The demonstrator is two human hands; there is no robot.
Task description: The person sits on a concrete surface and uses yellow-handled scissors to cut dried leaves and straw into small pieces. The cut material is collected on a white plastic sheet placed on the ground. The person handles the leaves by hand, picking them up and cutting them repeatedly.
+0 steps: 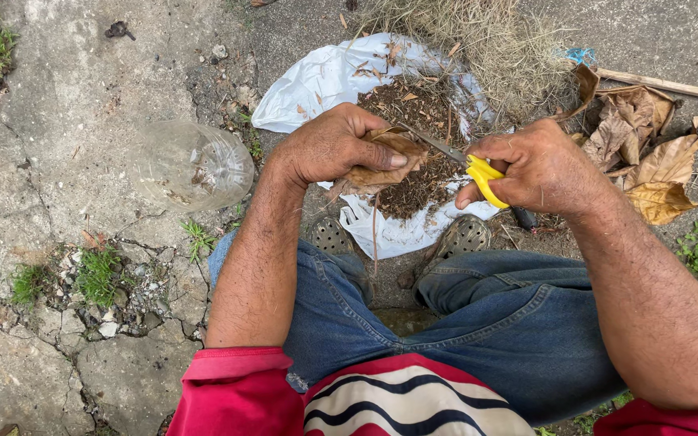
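Observation:
My left hand (pixel 334 145) grips a bunch of dry brown leaves (pixel 381 165) above a heap of chopped leaf bits (pixel 414 109). My right hand (pixel 536 168) holds yellow-handled scissors (pixel 478 173), whose blades reach left into the leaves. The heap lies on a white plastic sheet (pixel 317 81) spread over cracked concrete, just past my two shoes.
A clear plastic bottle part (pixel 191 165) lies on the ground to the left. Whole dry leaves (pixel 648 153) are piled at the right, with a stick (pixel 672 85) beyond them. Dry grass (pixel 486 40) lies behind the sheet. Green weeds (pixel 98 274) grow in the cracks.

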